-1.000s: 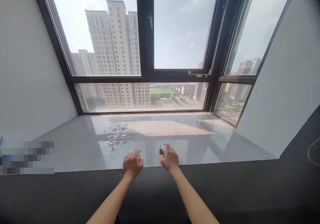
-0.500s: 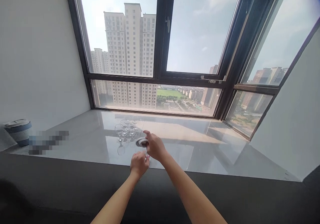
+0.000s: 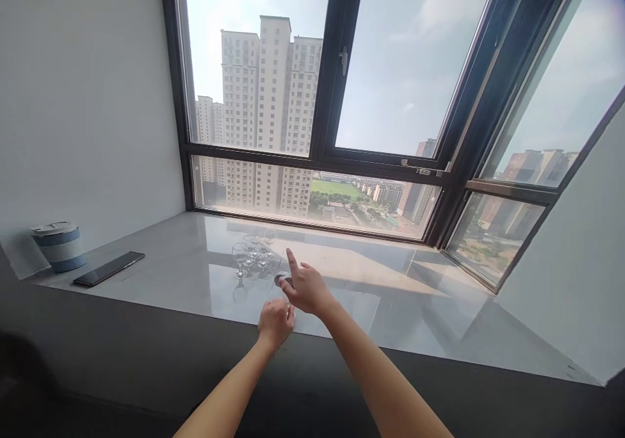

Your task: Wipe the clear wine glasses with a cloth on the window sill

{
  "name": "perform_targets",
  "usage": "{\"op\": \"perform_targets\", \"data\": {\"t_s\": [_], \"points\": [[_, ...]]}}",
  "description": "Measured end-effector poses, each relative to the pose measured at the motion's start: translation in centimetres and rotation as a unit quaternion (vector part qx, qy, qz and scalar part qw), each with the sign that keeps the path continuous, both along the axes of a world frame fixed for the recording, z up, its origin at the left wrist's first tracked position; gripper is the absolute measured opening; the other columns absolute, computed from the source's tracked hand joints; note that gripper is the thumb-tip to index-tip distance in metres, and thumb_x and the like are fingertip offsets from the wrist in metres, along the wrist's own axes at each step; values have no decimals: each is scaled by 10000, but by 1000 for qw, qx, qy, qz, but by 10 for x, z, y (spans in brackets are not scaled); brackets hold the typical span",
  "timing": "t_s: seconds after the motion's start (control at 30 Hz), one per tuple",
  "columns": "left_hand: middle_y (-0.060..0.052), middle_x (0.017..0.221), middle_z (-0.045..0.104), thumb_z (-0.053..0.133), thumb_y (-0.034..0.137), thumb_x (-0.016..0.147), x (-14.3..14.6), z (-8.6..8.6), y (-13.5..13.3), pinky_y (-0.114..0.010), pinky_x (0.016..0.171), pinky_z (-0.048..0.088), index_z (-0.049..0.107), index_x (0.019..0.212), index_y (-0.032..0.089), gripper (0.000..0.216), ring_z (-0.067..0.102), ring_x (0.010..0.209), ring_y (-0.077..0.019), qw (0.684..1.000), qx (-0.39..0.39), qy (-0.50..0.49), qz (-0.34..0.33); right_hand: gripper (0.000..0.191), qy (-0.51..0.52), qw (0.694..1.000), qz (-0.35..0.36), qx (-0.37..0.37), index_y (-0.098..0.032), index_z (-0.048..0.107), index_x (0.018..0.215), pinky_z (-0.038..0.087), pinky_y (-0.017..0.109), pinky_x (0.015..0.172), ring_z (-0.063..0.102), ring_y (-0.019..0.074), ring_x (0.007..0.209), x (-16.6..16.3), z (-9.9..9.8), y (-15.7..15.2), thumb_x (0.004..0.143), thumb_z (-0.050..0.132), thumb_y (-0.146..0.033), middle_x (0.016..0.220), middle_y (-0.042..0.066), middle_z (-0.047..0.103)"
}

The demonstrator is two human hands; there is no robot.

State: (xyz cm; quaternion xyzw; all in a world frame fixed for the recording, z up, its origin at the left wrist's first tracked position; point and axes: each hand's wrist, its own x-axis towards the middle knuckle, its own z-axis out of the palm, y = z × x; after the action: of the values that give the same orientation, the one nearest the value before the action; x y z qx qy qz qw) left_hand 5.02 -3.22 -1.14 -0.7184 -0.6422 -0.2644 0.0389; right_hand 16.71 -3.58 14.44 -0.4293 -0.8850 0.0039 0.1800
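Near the sill's front edge, my left hand (image 3: 276, 324) is closed, fingers curled inward. A bit of something clear shows by its thumb, too hidden to name. Just above and to the right is my right hand (image 3: 308, 288). Its index finger points up and away, while the thumb and other fingers grip a small round grey-white thing (image 3: 280, 278), partly covered, whose kind I cannot make out. Several clear stemmed glasses (image 3: 239, 262) stand upright in a cluster beyond my hands, slightly to the left, apart from them.
The glossy pale windowsill (image 3: 170, 269) ends at a front edge above a dark wall. A black phone (image 3: 110, 269) lies at left, beside a blue-and-white round container (image 3: 59, 248). Dark-framed windows (image 3: 390, 164) close off the back and right side.
The view has shifted, so the scene sits a little further right. My right index finger has stretched out from its bent pose. The left hand stays closed in nearly the same place.
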Motion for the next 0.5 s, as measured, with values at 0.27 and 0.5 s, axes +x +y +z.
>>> {"op": "perform_targets", "data": {"t_s": [0.27,0.5], "points": [[-66,756,633,410,281,905,-1,-2,2,-317,743,338,649,902,175,261,592,812,-218,1000,15,5,0,729,-39,996,-61,-49,-145,67,1530,377,313,690,627,269,882,-6,1,13,932,342,-458,1013,147,684],[-76,792,649,418,285,902,-2,-2,4,-332,770,338,649,861,165,264,594,860,-226,1000,-8,1,-1,638,-40,996,-68,-51,-134,87,1527,372,308,704,639,253,866,-5,-7,11,969,258,-392,973,136,696]]}}
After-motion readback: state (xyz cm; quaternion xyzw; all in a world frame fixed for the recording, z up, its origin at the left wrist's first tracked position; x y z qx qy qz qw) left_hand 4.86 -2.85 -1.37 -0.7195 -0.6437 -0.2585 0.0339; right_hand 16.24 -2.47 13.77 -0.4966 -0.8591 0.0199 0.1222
